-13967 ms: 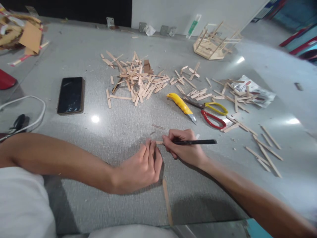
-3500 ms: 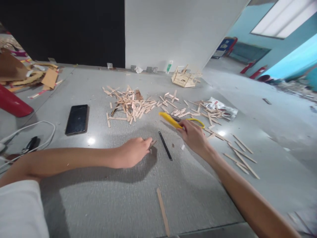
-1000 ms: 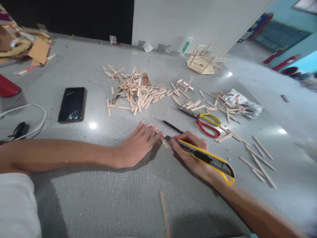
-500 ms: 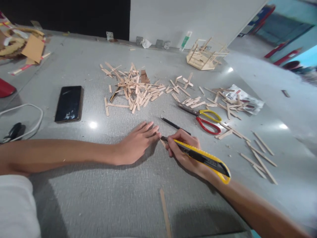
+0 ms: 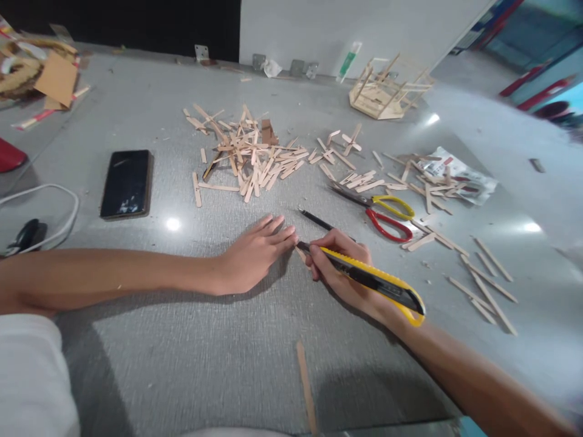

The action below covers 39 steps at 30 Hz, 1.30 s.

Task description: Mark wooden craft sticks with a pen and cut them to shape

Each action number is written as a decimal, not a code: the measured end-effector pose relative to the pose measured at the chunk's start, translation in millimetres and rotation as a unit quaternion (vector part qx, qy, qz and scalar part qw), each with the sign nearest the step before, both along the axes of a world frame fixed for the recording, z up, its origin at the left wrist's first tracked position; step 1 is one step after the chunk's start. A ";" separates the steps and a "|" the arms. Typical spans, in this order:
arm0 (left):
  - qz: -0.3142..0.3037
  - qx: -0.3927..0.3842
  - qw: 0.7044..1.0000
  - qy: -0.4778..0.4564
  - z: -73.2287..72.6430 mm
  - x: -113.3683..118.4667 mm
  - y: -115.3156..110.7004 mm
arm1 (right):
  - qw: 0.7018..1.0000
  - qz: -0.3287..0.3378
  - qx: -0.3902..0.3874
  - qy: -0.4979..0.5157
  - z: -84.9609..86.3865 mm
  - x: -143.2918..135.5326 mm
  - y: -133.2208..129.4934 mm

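My left hand [image 5: 252, 258] lies on the table with its fingers stretched out, the fingertips at one end of a small wooden stick [image 5: 301, 254]. Most of that stick is hidden by my hands. In my right hand [image 5: 339, 264] is a yellow and black utility knife [image 5: 373, 278], its front end pointing left at the stick, close to my left fingertips. Just beyond my right hand lies a black pen [image 5: 319, 220]. Scissors [image 5: 371, 203] with one yellow and one red handle rest farther right. Nearer to me is a single long wooden stick [image 5: 305, 382].
A heap of wooden sticks [image 5: 255, 155] lies beyond my hands, with more sticks [image 5: 485, 279] to the right. A stick-built frame [image 5: 380, 103] stands at the back. On the left are a phone [image 5: 127, 184], a white cable [image 5: 68, 200] and cardboard [image 5: 57, 80].
The view has shifted slightly, so most things sit a little higher in the picture. Both hands stay nearly in place, the utility knife still in the right.
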<state>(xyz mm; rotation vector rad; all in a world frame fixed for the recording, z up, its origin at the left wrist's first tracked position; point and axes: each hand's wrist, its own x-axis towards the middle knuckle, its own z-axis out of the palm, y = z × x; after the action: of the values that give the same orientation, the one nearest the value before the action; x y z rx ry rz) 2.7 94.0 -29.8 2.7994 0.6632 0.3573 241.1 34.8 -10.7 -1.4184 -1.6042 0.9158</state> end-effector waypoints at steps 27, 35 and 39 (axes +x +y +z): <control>-0.010 0.040 0.996 0.075 6.1 4.9 4.1 | 0.999 0.034 0.026 -0.026 5.4 -1.4 3.1; -0.050 0.120 0.984 0.125 23.1 10.2 8.3 | 0.988 0.047 0.090 -0.115 13.3 -7.2 8.5; -0.070 0.159 0.974 0.148 29.8 13.4 10.2 | 0.985 0.074 0.106 -0.117 10.0 -3.4 7.9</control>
<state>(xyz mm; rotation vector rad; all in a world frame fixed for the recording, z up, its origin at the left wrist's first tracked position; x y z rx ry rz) 16.1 104.2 0.0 3.2222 0.4986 0.0150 237.6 42.6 -0.8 -1.3079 -1.9432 0.6543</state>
